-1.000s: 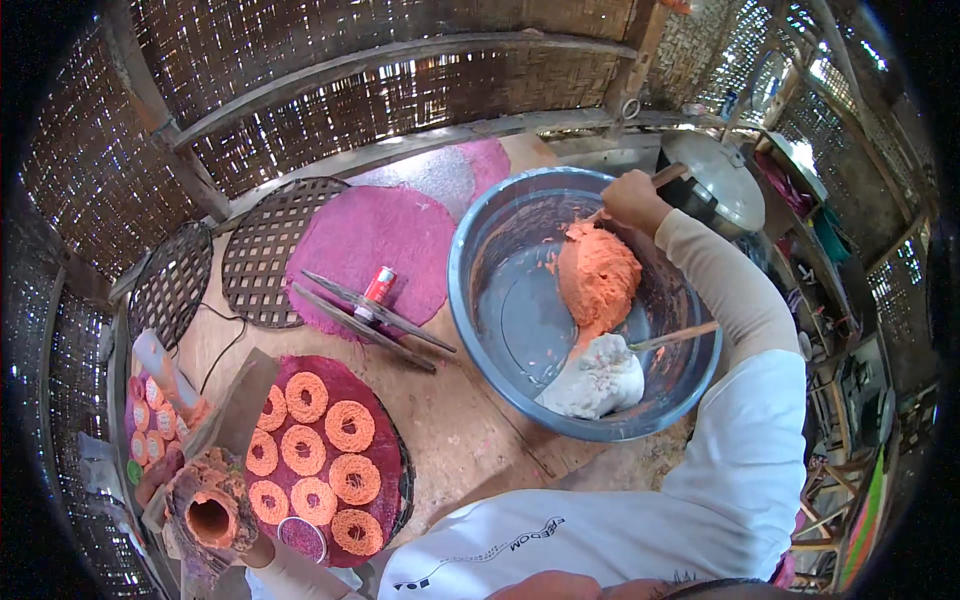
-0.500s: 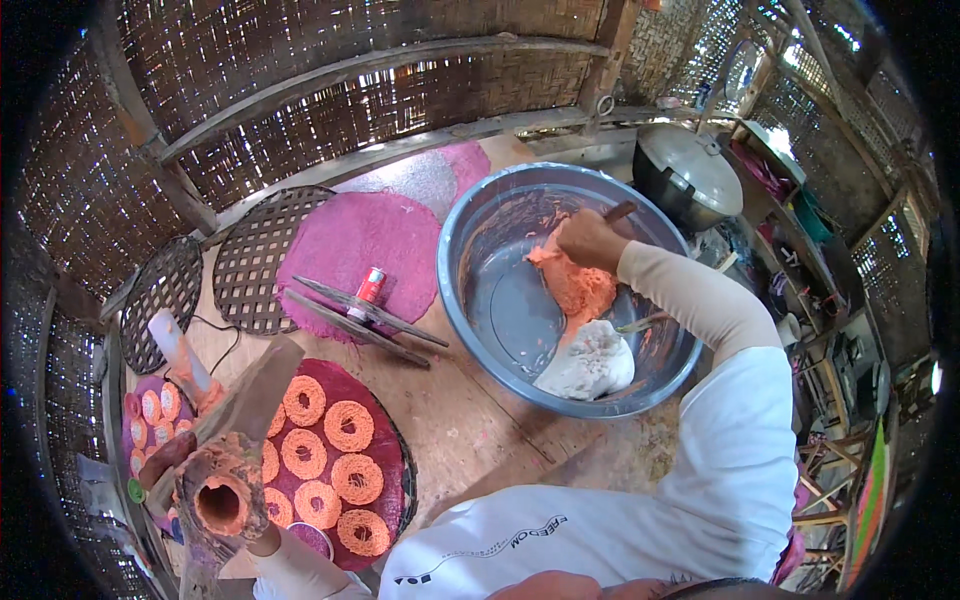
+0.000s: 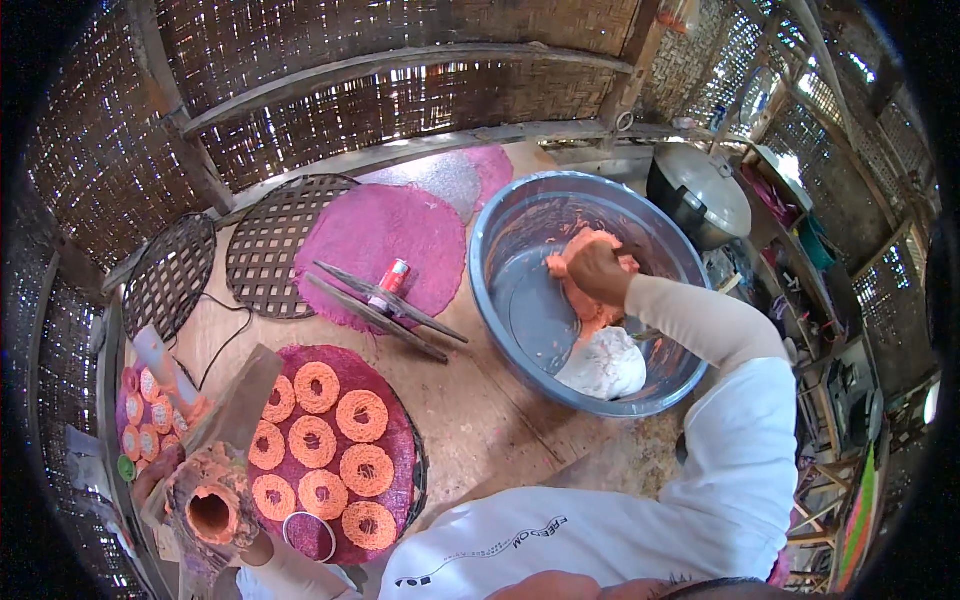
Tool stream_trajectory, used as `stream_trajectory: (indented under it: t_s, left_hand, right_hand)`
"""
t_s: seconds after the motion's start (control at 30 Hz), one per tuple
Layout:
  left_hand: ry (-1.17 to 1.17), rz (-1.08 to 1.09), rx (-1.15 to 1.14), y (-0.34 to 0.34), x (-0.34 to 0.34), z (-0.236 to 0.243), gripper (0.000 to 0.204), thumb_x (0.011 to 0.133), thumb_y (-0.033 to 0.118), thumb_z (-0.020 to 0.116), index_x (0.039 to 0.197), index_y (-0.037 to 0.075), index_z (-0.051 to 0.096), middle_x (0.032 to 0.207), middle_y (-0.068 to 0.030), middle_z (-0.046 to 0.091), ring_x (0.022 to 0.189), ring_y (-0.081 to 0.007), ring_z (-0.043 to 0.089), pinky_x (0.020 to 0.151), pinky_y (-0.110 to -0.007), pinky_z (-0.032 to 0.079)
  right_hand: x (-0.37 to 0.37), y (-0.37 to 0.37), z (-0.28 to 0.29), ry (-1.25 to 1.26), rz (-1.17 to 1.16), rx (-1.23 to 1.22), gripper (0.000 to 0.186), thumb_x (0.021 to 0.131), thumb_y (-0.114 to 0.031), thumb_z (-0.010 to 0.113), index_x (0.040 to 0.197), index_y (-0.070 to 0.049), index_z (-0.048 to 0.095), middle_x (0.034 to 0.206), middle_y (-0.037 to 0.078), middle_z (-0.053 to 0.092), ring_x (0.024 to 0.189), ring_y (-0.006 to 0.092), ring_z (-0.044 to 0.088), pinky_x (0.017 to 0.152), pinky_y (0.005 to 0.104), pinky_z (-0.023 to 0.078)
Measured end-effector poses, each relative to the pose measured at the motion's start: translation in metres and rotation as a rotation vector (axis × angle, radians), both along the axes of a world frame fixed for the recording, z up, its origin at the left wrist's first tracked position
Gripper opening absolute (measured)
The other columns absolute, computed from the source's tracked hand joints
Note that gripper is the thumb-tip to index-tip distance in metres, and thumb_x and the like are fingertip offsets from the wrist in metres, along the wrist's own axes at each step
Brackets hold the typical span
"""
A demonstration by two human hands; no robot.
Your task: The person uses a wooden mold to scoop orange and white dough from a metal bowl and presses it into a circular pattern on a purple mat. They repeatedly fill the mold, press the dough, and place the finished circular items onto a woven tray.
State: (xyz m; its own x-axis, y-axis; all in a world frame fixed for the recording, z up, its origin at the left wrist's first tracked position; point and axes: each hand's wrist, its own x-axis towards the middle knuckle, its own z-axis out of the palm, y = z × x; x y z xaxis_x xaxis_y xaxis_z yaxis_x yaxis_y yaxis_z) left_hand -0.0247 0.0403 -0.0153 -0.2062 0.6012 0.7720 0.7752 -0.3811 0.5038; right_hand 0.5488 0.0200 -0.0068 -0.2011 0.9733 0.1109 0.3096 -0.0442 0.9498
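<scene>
In a large grey-blue basin (image 3: 480, 318), my right hand (image 3: 602, 274) is bent down over a lump of soft orange dough (image 3: 590, 306), fingers closed into it. Beside that dough lies a white lump of dough (image 3: 612, 365), with a thin handle partly hidden behind it. At lower left, my left hand (image 3: 158, 476) grips a wooden press (image 3: 232, 425). Its round hollow mouth faces up, smeared with orange. A purple cloth-covered round tray (image 3: 400, 440) just right of the press bears several orange dough rings (image 3: 361, 416). A thin white hoop (image 3: 309, 537) lies over its near edge.
Two dark woven trays (image 3: 275, 250) lean near the bamboo wall. A pink cloth round (image 3: 375, 235) holds a red can (image 3: 394, 277) and two wooden slats (image 3: 385, 315). An orange-smeared white tube (image 3: 165, 360) stands left. A lidded metal pot (image 3: 705, 190) sits behind the basin.
The view has shifted, so the table things sit farther right. My right hand has pressed lower over the orange dough, and a brown stick near it no longer shows. My left hand keeps the press.
</scene>
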Motion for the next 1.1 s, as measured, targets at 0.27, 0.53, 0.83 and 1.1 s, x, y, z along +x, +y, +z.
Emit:
stream_trajectory:
  t_s: [0.27,0.53,0.83,1.1]
  left_hand:
    - [-0.017,-0.045,-0.019,-0.005,0.004,0.004,0.034,0.082,0.021,0.059,0.111,0.006,0.048,0.098,-0.0051,0.054,0.090,-0.0154,0.054,0.081,-0.028,0.047]
    - [-0.281,-0.449,-0.189,0.007,0.065,0.015,0.034,0.082,0.020,0.059,0.110,0.006,0.047,0.096,-0.0044,0.054,0.089,-0.0150,0.054,0.081,-0.027,0.047]
    - [-0.121,-0.943,-0.315,0.011,0.175,0.086,0.029,0.079,0.019,0.063,0.101,0.006,0.050,0.090,-0.0044,0.054,0.082,-0.0159,0.053,0.074,-0.028,0.046]
    - [0.301,-0.610,0.093,-0.014,0.179,0.106,0.026,0.065,0.031,0.072,0.081,0.014,0.059,0.073,-0.0050,0.050,0.067,-0.0232,0.051,0.058,-0.036,0.040]
  right_hand:
    - [-0.001,0.030,0.010,0.427,-0.147,-0.227,0.012,0.073,-0.021,0.055,0.071,-0.014,0.066,0.070,0.005,0.063,0.066,0.0195,0.061,0.048,0.0399,0.043]
    - [-0.052,-0.049,0.122,1.026,-0.302,-0.093,0.015,0.074,-0.020,0.055,0.081,-0.016,0.067,0.073,0.011,0.064,0.071,0.0268,0.063,0.060,0.0405,0.048]
    - [-0.147,-0.134,0.215,1.708,0.134,-0.336,0.025,0.082,-0.026,0.053,0.091,-0.005,0.064,0.074,0.018,0.061,0.070,0.0312,0.060,0.063,0.0372,0.045]
    - [-0.237,-0.119,0.195,1.111,0.323,-0.097,0.021,0.076,-0.019,0.053,0.092,-0.007,0.062,0.064,0.010,0.058,0.052,0.0241,0.059,0.050,0.0373,0.045]
